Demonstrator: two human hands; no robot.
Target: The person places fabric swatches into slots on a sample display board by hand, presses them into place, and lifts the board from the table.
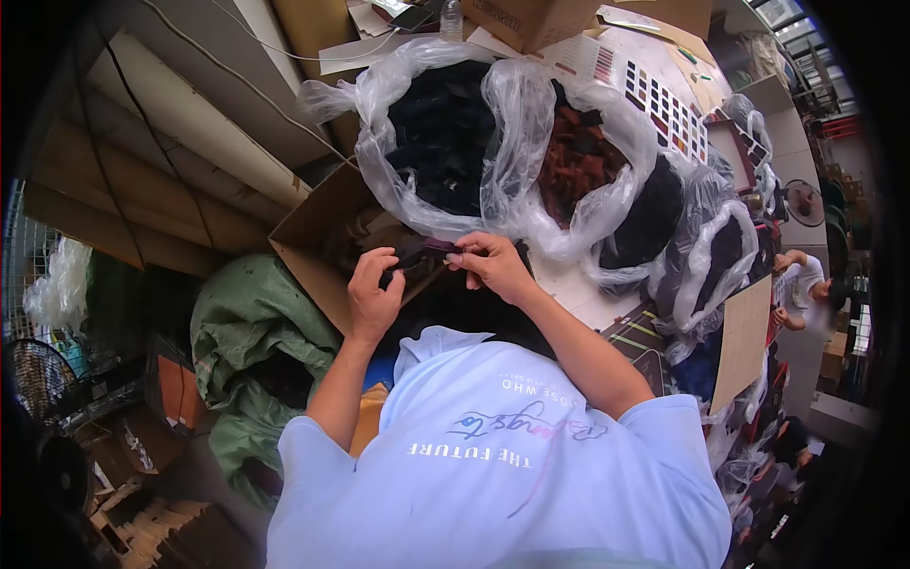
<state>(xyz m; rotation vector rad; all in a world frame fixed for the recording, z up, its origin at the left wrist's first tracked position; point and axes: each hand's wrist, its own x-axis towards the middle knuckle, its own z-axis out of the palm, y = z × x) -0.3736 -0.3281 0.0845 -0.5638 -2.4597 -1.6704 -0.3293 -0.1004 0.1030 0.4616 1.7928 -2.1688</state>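
A small dark piece with a maroon part is held between my two hands, over an open cardboard box. My left hand pinches its black end, fingers curled. My right hand grips the maroon end between thumb and fingers. Just beyond stand clear plastic bags: one with black pieces, one with reddish-brown pieces, and another with dark contents. What the piece is cannot be made out.
A green sack lies at the left. Colour sample cards and a carton are on the table's far side. A cardboard sheet stands at the right; beyond it is another person.
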